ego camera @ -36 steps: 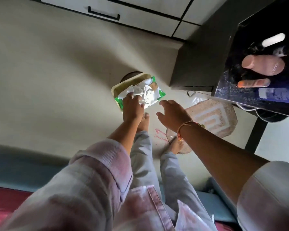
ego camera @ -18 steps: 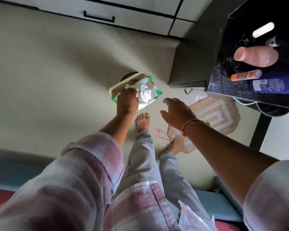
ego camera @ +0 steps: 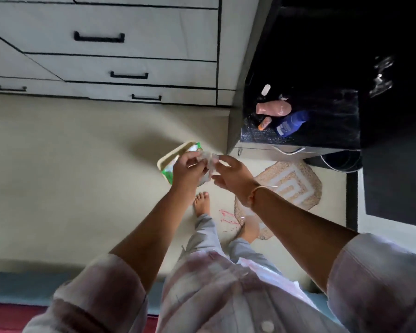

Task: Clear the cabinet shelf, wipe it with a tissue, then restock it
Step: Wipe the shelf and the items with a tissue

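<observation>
**Head view: both hands at the tissue pack**

Head camera, looking down past the person's chest and legs. The left hand (ego camera: 187, 168) is closed around a green and white tissue pack (ego camera: 172, 162), held up in front of the body above the floor (ego camera: 70, 176). A crumpled white tissue (ego camera: 210, 161) sticks out of the pack between the two hands. The right hand (ego camera: 233, 177) is just beside it, fingers half curled toward the tissue; motion blur hides whether they pinch it, so its grip cannot be told.

To the right, well apart from the hands, stands a dark cabinet (ego camera: 247, 111). On its glossy black shelf (ego camera: 334, 121) lie a pink bottle (ego camera: 273, 108), a blue bottle (ego camera: 291, 123) touching it, a small orange-tipped tube (ego camera: 264, 123) and a little white thing (ego camera: 266, 90) behind them. Nothing stands between the hands and the shelf.

Under the right wrist, a beige mat (ego camera: 296, 183) lies on the floor by the cabinet's foot. Bare feet (ego camera: 202, 203) show below the hands. White drawers (ego camera: 106, 49) with black handles run along the top.
</observation>
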Demonstrator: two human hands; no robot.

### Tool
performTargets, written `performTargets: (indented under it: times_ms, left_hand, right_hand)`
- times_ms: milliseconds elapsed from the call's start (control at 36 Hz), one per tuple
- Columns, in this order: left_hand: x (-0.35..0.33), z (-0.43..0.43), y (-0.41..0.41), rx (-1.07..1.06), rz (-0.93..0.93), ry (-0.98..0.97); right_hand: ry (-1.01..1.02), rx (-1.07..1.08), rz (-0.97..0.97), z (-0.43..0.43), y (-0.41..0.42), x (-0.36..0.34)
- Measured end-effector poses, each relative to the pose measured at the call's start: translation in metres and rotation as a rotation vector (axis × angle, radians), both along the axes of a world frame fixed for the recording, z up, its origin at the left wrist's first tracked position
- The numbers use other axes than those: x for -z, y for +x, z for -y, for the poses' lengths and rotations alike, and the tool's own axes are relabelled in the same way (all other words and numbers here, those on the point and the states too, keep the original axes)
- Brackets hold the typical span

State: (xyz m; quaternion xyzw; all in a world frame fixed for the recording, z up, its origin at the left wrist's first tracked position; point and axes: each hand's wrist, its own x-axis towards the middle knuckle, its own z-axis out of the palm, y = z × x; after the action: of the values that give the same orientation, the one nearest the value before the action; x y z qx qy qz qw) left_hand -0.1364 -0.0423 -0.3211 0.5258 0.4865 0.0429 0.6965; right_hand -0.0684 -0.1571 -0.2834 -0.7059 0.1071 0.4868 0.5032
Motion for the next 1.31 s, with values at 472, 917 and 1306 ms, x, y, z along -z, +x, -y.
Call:
performTargets:
  times_ms: [472,917,1306]
  left_hand:
    - [-0.036,0.129,0.058,0.793,-0.052,0.205]
    - [0.003,0.212,0.158,1.323,-0.13,0.928]
    - [0.054,0.221,0.167,1.327,-0.179,1.18]
  right_hand:
    - [-0.33,0.431,0.247,0.144,0.021,-0.022]
    - [-0.584,-0.119,0.722,0.219,0.136,0.022]
    - [-0.535,-0.552,1.172,0.202,0.155,0.099]
